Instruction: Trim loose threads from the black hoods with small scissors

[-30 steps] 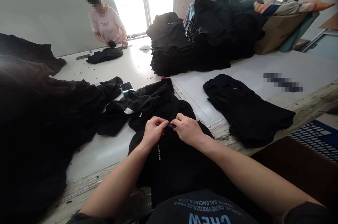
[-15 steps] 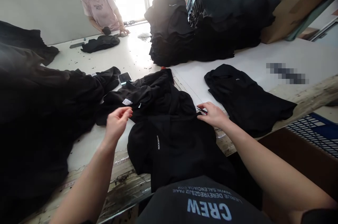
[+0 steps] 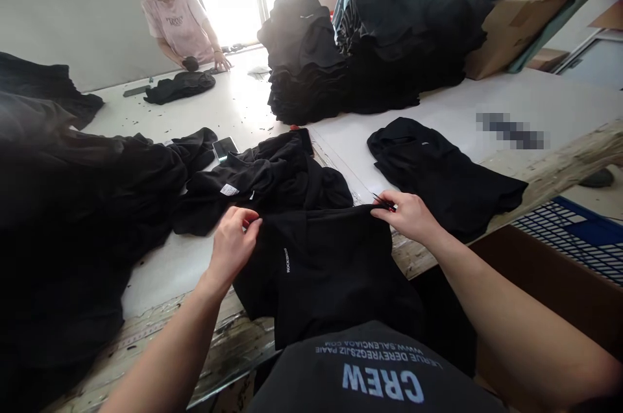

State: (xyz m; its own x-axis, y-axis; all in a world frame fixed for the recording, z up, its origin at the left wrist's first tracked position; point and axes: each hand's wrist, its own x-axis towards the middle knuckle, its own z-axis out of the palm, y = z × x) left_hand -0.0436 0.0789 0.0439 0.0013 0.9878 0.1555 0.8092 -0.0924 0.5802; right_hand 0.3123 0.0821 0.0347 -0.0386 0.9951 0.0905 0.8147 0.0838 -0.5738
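Observation:
A black garment point(image 3: 335, 257) with small white lettering lies in front of me, over the table's near edge. My left hand point(image 3: 236, 237) pinches its far edge on the left. At the far edge on the right, my right hand point(image 3: 406, 213) is closed on the cloth and also holds a small dark pointed tool point(image 3: 384, 202) with a bit of red. The edge runs nearly straight between both hands. Just beyond it lies a crumpled black garment point(image 3: 272, 169) with a white label point(image 3: 228, 190).
Dark cloth point(image 3: 63, 225) is heaped at the left. A folded black garment point(image 3: 438, 169) lies right. Tall black stacks point(image 3: 304, 62) and a cardboard box point(image 3: 516, 30) stand behind. A phone point(image 3: 225, 148) lies beyond the crumpled garment. Across the table stands a person point(image 3: 180, 23).
My left hand has moved right and down onto the garment's far edge and pinched it. My right hand now grips the edge's right end, and the edge is drawn straighter. The view has shifted slightly.

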